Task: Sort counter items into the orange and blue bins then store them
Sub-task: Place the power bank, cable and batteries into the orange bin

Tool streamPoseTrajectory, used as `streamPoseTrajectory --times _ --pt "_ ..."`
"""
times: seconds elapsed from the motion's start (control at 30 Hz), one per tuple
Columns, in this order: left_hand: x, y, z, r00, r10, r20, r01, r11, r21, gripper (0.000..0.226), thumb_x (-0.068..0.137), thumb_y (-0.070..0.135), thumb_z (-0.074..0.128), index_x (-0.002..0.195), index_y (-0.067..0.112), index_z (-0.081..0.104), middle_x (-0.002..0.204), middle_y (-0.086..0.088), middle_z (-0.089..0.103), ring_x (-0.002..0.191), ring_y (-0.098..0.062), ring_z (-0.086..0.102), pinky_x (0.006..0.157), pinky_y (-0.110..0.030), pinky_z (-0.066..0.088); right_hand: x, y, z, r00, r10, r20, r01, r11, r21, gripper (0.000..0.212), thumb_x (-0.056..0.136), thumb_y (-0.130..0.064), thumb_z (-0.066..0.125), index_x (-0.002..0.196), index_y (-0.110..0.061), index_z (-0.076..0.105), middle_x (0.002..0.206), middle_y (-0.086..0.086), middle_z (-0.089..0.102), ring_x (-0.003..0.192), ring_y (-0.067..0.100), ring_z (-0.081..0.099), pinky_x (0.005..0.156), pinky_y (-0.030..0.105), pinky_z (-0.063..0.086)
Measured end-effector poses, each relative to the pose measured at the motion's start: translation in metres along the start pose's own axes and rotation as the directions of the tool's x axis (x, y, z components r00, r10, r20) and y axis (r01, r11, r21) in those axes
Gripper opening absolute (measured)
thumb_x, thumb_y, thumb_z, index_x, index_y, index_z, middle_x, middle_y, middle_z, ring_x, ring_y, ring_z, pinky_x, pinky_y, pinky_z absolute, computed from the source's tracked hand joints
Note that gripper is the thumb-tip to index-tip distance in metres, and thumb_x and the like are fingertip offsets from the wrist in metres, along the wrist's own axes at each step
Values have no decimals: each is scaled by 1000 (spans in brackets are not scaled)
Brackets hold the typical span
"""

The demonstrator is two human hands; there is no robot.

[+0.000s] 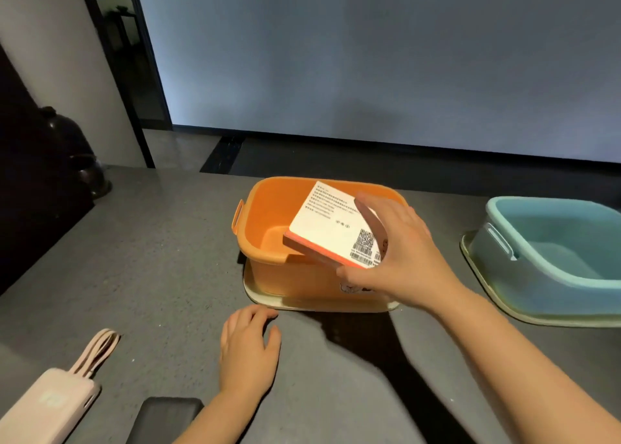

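Observation:
An orange bin (268,215) stands on a pale lid in the middle of the grey counter (161,258). My right hand (403,255) grips a flat white box with an orange edge (329,228), tilted over the bin's open top. The box's printed side with a QR code faces up. A blue bin (554,252) sits on its own pale lid at the right, nothing visible inside. My left hand (248,349) rests on the counter in front of the orange bin, fingers loosely curled, holding nothing.
A pink power bank (47,406) with a looped pink cable (100,346) lies at the bottom left. A dark flat item (164,416) lies beside my left forearm. Dark pots (74,151) stand at the counter's far left. A large grey screen rises behind.

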State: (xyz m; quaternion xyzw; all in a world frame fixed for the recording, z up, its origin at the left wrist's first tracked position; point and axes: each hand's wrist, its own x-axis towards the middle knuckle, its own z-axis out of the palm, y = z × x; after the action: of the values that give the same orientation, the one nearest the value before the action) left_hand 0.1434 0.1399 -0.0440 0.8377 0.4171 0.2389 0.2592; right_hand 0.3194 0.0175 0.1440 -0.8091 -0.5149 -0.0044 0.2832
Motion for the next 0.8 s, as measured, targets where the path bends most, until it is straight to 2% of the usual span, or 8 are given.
streamPoseTrajectory --times 0.1,0.2,0.37,0.47,0.53,0.63,0.73,0.8 --pt "-1 -1 1 1000 -9 13 9 1000 -6 21 90 28 54 109 34 61 111 19 49 113 -6 40 97 -20 28 51 6 9 999 21 44 -18 998 -68 102 58 -59 77 144 -37 26 147 -12 37 132 14 32 104 37 29" --pt "-2 -1 1 999 5 33 -5 1000 12 23 90 31 53 111 37 58 112 23 44 113 -1 35 97 -18 24 94 14 33 984 26 174 -2 990 -138 100 60 -57 79 144 -35 30 149 -8 38 136 20 33 108 43 31" --pt "1 -5 4 999 18 33 -19 1000 23 25 86 33 56 110 40 59 112 24 43 115 -4 38 101 -21 24 135 31 85 922 10 387 80 973 -215 102 60 -51 82 145 -27 33 147 -1 41 135 25 34 110 40 26" --pt "4 -8 6 998 36 56 -38 999 32 27 84 35 56 110 40 60 115 22 46 116 -6 40 103 -22 23 143 44 111 854 52 517 91 965 -247 102 59 -49 83 145 -27 34 146 -2 43 133 25 38 108 40 29" --pt "5 -7 7 999 37 31 -38 999 19 26 78 33 57 103 35 66 110 17 54 109 -9 47 99 -27 28 148 50 124 812 86 577 87 960 -266 99 60 -49 82 144 -27 34 144 -2 45 131 24 41 106 39 33" --pt "5 -6 8 998 53 -21 -53 998 18 26 72 31 59 96 31 68 102 14 57 100 -11 51 93 -30 33 153 52 136 779 113 617 114 942 -317 103 59 -53 81 145 -28 31 144 -2 44 128 25 43 104 41 37" --pt "5 -7 10 996 75 -54 -74 997 15 24 74 31 57 95 30 68 100 13 58 97 -11 51 90 -31 35 153 51 143 801 90 592 155 924 -350 101 59 -54 80 143 -27 31 137 0 48 121 26 46 96 39 41" --pt "4 -8 10 995 81 -65 -81 997 13 24 75 32 56 96 31 67 101 14 56 97 -7 46 92 -30 35 150 50 145 811 71 581 188 908 -374 102 60 -56 80 144 -27 31 138 0 47 121 25 46 97 39 41"
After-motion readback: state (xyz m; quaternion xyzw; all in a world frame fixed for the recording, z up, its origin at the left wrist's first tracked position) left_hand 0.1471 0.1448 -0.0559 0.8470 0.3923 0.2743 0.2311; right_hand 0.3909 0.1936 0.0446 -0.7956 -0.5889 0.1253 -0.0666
